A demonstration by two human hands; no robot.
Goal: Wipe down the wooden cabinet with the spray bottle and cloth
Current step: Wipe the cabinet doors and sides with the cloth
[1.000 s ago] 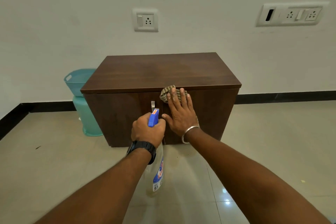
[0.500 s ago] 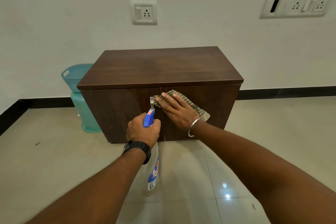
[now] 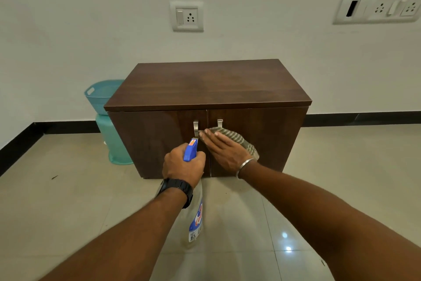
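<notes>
The wooden cabinet stands on the tiled floor against the wall, with both doors closed. The left hand grips the spray bottle at its neck, fingers curled round it below the blue spray head. The clear bottle body hangs below the wrist, and the nozzle points at the cabinet front near the left door handle. A black watch sits on this wrist. The right hand lies flat, fingers straight and pressed together, and presses the striped cloth against the upper part of the right door, just below the right door handle. The fingertips and the leading edge of the cloth reach across the door seam, just beside the lower end of the left door handle. A metal bangle circles the right wrist. A teal bin stands beside the cabinet's left side. A socket and a switch panel are mounted on the wall above.
</notes>
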